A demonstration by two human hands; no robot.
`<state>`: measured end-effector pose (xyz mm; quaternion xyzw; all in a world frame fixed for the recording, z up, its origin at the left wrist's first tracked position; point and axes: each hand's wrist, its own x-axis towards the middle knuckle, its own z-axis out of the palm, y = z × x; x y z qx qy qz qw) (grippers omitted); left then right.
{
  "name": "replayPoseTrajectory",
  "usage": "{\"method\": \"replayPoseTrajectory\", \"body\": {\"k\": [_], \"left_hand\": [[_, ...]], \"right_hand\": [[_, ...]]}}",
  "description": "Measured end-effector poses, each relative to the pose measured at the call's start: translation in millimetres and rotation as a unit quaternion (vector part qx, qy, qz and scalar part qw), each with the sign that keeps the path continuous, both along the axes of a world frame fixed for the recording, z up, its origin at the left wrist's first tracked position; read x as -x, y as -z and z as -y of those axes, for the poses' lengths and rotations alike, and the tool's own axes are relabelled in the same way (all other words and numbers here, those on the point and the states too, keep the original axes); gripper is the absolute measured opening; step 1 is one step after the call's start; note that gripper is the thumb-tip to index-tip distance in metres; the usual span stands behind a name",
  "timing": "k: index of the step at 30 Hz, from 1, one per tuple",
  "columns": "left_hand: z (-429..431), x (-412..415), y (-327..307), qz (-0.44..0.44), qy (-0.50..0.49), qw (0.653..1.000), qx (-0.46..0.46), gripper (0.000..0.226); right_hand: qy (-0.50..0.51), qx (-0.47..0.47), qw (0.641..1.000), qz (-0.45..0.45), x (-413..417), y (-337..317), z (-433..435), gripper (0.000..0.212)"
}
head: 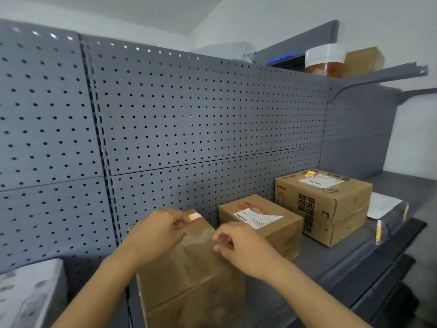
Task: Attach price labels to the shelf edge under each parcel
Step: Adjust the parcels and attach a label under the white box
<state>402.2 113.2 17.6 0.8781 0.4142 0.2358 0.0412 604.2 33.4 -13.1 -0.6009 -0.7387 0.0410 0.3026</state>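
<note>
Three cardboard parcels sit in a row on the grey shelf point(331, 268): the nearest parcel point(189, 275), a middle parcel point(262, 223) and a far parcel point(324, 204). The left hand point(156, 233) has its grip pinched shut on one small yellow-and-red price label point(195, 217), held at the nearest parcel's back top edge. The right hand point(241, 247) rests on that parcel, fingers curled and holding nothing. A second label point(379, 229) sticks on the shelf edge.
</note>
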Motion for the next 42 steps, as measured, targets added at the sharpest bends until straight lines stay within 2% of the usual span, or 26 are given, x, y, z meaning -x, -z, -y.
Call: {"method": "replayPoseTrajectory", "body": {"k": [5,13,20,23,25,28,32,37,42], "left_hand": [[-47,-9,5,0.007,-0.032,0.999,0.019,0.015],[-89,-8,1,0.014,-0.103,0.995,0.009,0.019],[-107,-1,3,0.028,-0.104,0.993,0.053,0.018],[-108,-1,6,0.029,-0.097,0.993,0.063,0.018],[-108,-1,6,0.042,-0.099,0.992,0.062,0.017],[-107,0,2,0.053,-0.102,0.991,0.062,0.018],[-101,0,-4,0.082,-0.102,0.989,0.061,0.019],[-87,5,-8,0.102,-0.09,0.989,0.057,0.015],[-70,11,-8,0.106,-0.074,0.991,0.038,0.015]], "right_hand": [[-0.047,-0.005,0.999,0.012,-10,3,-66,0.018],[-0.155,-0.016,0.984,0.083,-1,-2,-150,0.023],[-0.198,0.0,0.973,0.115,7,8,-176,0.038],[-0.207,-0.036,0.963,0.17,7,9,-178,0.036],[-0.216,-0.072,0.958,0.176,7,8,-177,0.031],[-0.208,-0.129,0.957,0.158,5,9,-176,0.024],[-0.145,-0.186,0.964,0.123,2,7,-170,0.024],[-0.115,-0.14,0.984,-0.007,2,5,-146,0.012],[-0.087,-0.127,0.976,-0.157,11,5,-111,0.005]]}}
